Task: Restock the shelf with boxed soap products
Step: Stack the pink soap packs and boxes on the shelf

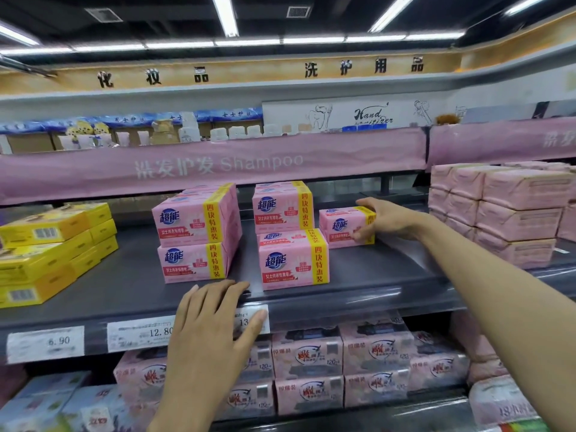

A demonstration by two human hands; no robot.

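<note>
Pink four-bar soap pack (341, 227), marked with a blue logo and a yellow strip down its right side, stood toward the back right of the dark grey shelf (124, 285), well behind the front edge. The right hand (389, 218) gripped it at its right end, fingers curled over the top corner and thumb pressed against the lower front face. Whether the pack rested fully on the shelf could not be told.

To its left stood a middle stack (290, 238) of the same pink packs, the lower one set further forward than the upper. Further left was a left stack (194, 235), two packs high and turned slightly. Neither stack touched the held pack.

The left hand (215, 319) lay flat on the front lip of the shelf, fingers straight and slightly spread, holding nothing. Its fingertips reached the shelf surface between the two stacks. Its thumb crossed a partly covered price label (249, 319).

Yellow boxes (53, 247) were piled at the left end of the shelf, and pale pink wrapped packs (511, 213) at the right end. Labels reading 6.90 (45, 343) and 12.80 (140, 333) sat on the shelf's front rail. A pink Shampoo banner (218, 165) ran above, and more pink soap packs (343, 363) filled the lower shelf.
</note>
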